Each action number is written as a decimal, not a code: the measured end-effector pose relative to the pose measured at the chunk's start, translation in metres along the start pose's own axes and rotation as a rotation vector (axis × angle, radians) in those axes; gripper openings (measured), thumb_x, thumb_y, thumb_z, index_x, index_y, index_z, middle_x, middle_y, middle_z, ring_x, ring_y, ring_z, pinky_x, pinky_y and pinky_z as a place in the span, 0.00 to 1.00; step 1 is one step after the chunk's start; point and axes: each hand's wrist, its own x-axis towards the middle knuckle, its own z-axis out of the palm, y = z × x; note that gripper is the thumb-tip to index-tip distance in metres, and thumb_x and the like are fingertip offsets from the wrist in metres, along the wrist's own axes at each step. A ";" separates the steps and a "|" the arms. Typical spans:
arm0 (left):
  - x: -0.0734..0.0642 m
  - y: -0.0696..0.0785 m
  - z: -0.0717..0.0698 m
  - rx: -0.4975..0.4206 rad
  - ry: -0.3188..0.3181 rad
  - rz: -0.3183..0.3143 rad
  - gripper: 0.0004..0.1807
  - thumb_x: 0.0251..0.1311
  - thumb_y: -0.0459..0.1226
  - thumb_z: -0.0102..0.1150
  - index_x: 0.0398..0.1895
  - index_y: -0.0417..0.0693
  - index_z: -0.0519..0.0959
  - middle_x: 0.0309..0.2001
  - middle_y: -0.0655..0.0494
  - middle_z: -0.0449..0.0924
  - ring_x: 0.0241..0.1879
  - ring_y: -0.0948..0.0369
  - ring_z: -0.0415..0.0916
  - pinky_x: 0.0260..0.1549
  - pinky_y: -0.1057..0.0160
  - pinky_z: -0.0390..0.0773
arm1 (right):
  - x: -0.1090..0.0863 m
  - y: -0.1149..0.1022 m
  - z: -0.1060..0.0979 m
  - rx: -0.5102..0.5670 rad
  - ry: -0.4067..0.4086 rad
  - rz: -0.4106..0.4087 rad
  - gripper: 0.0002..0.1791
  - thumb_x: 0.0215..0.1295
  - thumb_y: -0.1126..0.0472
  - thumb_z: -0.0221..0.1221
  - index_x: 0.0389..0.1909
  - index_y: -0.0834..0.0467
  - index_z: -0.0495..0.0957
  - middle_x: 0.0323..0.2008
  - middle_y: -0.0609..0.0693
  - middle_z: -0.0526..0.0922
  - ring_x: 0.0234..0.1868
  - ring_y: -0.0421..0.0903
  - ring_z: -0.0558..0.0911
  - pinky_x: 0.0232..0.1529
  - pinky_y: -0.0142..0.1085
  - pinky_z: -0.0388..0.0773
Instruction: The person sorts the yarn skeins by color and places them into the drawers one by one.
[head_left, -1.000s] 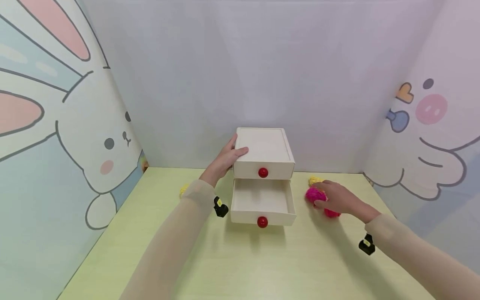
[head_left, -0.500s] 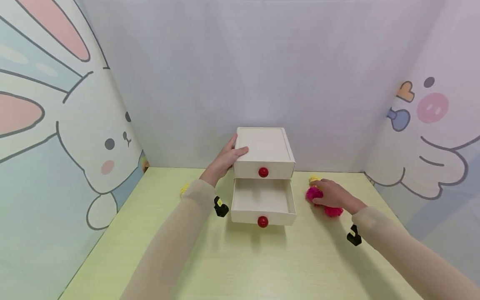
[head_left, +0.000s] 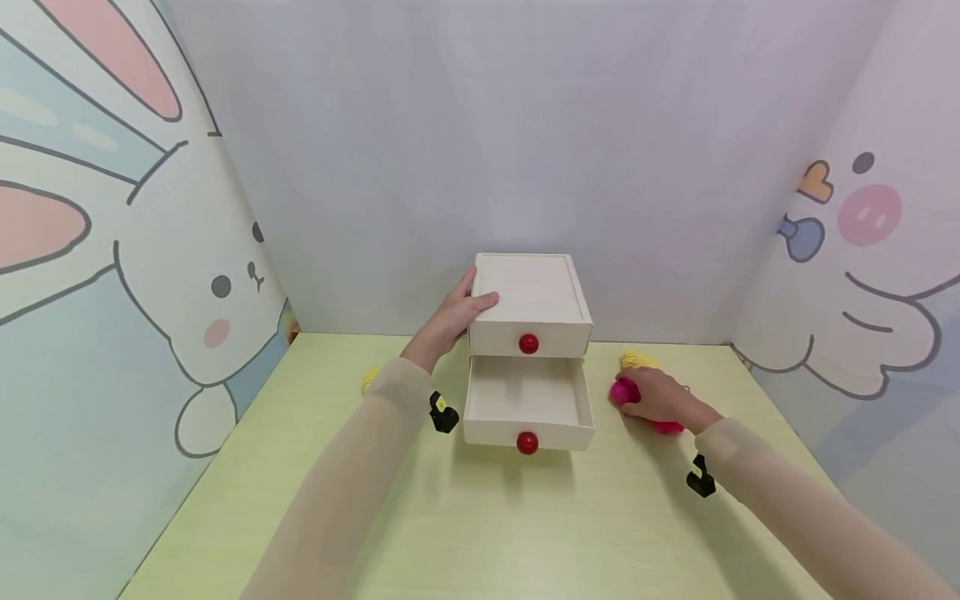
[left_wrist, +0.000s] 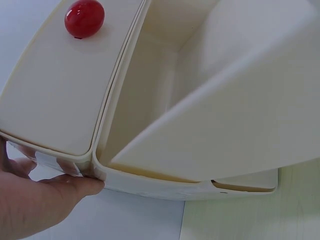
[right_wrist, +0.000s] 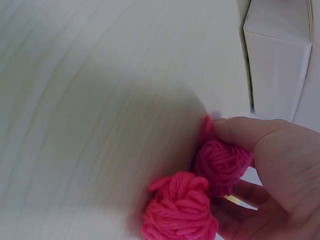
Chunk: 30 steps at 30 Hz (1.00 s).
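A small white drawer cabinet (head_left: 532,287) stands at the back with its lower drawer (head_left: 528,392) pulled out. Both drawer fronts have round red knobs (head_left: 528,442). My left hand (head_left: 446,321) holds the cabinet's upper left side, its thumb over the top edge. To the right of the cabinet, my right hand (head_left: 660,396) grips a magenta ball of yarn (right_wrist: 220,162) between thumb and fingers. Right beside it on the table lies a pinkish-red ball of yarn (right_wrist: 180,210), mostly covered by the hand in the head view.
Yellow yarn (head_left: 637,359) lies behind my right hand. Another bit of yellow yarn (head_left: 369,379) shows past my left sleeve. The light wooden table (head_left: 495,533) ends at a pale back wall (head_left: 517,133), with cartoon-printed panels on both sides.
My right hand has moved left and its thumb and fingers have closed round the magenta ball of yarn. The left hand has stayed on the cabinet.
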 end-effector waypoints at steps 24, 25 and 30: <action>0.000 0.000 0.001 -0.009 0.000 0.002 0.49 0.77 0.48 0.61 0.88 0.72 0.39 0.88 0.52 0.37 0.84 0.48 0.44 0.75 0.38 0.62 | -0.026 -0.067 -0.068 0.090 0.037 -0.103 0.25 0.63 0.61 0.75 0.59 0.61 0.81 0.46 0.51 0.85 0.43 0.47 0.81 0.42 0.41 0.84; 0.000 0.000 0.000 -0.009 0.000 0.001 0.49 0.77 0.48 0.61 0.88 0.72 0.39 0.88 0.52 0.37 0.85 0.48 0.43 0.75 0.38 0.61 | -0.027 -0.072 -0.073 0.092 0.038 -0.108 0.25 0.63 0.60 0.76 0.59 0.60 0.81 0.46 0.50 0.85 0.44 0.47 0.81 0.41 0.40 0.84; 0.000 -0.001 -0.001 -0.008 0.000 0.002 0.49 0.77 0.48 0.60 0.88 0.72 0.39 0.88 0.52 0.37 0.85 0.48 0.42 0.75 0.36 0.61 | -0.034 -0.100 -0.095 0.084 0.067 -0.153 0.25 0.63 0.60 0.76 0.60 0.59 0.81 0.47 0.49 0.85 0.44 0.46 0.81 0.40 0.37 0.84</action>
